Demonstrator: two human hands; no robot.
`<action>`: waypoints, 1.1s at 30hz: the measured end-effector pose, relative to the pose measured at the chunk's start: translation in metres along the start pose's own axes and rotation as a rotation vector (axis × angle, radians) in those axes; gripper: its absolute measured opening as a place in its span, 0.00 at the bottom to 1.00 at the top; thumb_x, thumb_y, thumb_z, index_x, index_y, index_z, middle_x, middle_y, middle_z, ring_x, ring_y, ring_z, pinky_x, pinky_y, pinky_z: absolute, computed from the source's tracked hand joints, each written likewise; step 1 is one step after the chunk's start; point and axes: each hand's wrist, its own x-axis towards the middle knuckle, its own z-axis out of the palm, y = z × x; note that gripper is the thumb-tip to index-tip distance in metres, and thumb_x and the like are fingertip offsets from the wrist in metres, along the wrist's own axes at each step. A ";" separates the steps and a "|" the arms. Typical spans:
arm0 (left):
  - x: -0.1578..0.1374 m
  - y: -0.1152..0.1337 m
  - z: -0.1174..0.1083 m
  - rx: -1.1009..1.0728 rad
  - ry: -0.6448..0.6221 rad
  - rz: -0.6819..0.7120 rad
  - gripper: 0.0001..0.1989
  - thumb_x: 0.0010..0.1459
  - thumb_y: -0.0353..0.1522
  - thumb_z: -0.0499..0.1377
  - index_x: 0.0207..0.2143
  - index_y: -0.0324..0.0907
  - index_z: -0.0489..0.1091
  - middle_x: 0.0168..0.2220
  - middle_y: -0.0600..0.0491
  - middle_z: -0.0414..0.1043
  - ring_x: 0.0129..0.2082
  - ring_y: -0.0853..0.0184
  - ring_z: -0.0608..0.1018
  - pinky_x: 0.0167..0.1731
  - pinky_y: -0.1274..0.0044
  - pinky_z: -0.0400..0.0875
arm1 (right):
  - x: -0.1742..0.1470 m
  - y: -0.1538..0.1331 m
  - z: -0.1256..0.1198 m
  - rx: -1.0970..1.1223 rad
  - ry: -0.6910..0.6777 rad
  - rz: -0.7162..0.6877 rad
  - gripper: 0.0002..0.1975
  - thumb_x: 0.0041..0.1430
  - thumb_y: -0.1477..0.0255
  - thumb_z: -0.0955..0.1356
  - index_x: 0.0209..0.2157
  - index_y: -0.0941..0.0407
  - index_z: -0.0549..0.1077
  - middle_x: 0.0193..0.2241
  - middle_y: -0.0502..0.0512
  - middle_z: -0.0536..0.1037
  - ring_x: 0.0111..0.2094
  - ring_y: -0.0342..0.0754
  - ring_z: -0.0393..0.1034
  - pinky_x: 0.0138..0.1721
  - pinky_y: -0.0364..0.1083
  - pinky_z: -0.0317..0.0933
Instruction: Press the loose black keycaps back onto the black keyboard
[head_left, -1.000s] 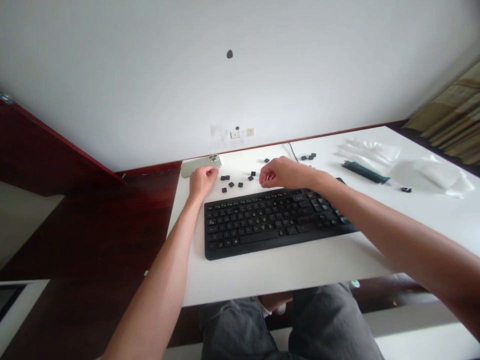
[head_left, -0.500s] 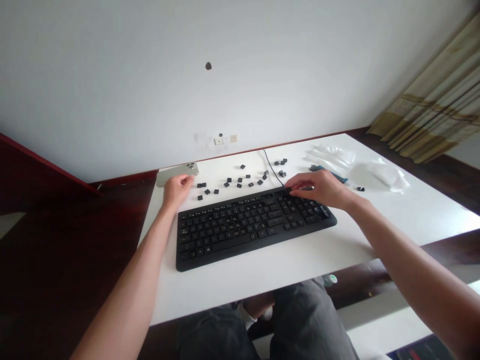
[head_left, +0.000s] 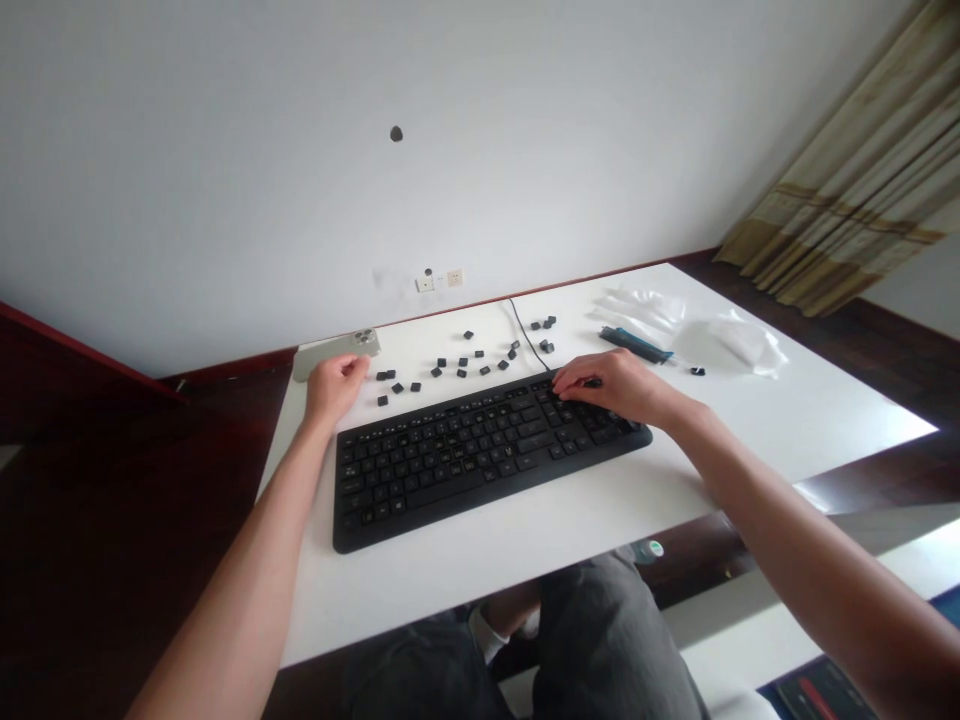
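Note:
A black keyboard (head_left: pixel 480 455) lies across the white table (head_left: pixel 570 520). Several loose black keycaps (head_left: pixel 461 366) are scattered behind it. My right hand (head_left: pixel 611 385) rests palm down on the keyboard's upper right keys, fingers bent onto them; whether it holds a keycap I cannot tell. My left hand (head_left: pixel 334 385) sits curled at the table's far left, beside the keyboard's top left corner and just in front of a pale phone (head_left: pixel 334 355); nothing shows between its fingers.
The keyboard's cable (head_left: pixel 525 330) runs back to the wall. A dark blue tool (head_left: pixel 634 343) and clear plastic bags (head_left: pixel 720 340) lie at the far right. Curtains (head_left: pixel 855 190) hang on the right. My knees (head_left: pixel 600 640) are under the table's front edge.
My right hand has moved from the loose keycaps behind the keyboard onto its upper right keys. The left hand has stayed by the phone. The camera has swung to the right.

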 end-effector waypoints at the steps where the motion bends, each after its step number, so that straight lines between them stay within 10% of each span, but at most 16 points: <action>1: 0.000 0.001 0.000 -0.002 0.001 -0.005 0.21 0.60 0.46 0.57 0.21 0.43 0.69 0.21 0.54 0.69 0.26 0.64 0.71 0.29 0.75 0.57 | 0.000 0.000 0.000 -0.007 0.001 -0.014 0.10 0.67 0.65 0.70 0.39 0.51 0.85 0.44 0.55 0.86 0.42 0.52 0.82 0.45 0.51 0.74; 33: 0.001 -0.002 0.002 0.027 -0.006 0.004 0.20 0.60 0.46 0.56 0.24 0.42 0.71 0.21 0.53 0.69 0.26 0.64 0.70 0.28 0.74 0.57 | -0.002 -0.002 0.003 -0.073 0.009 -0.106 0.10 0.70 0.68 0.68 0.40 0.53 0.83 0.42 0.56 0.86 0.40 0.50 0.81 0.42 0.48 0.73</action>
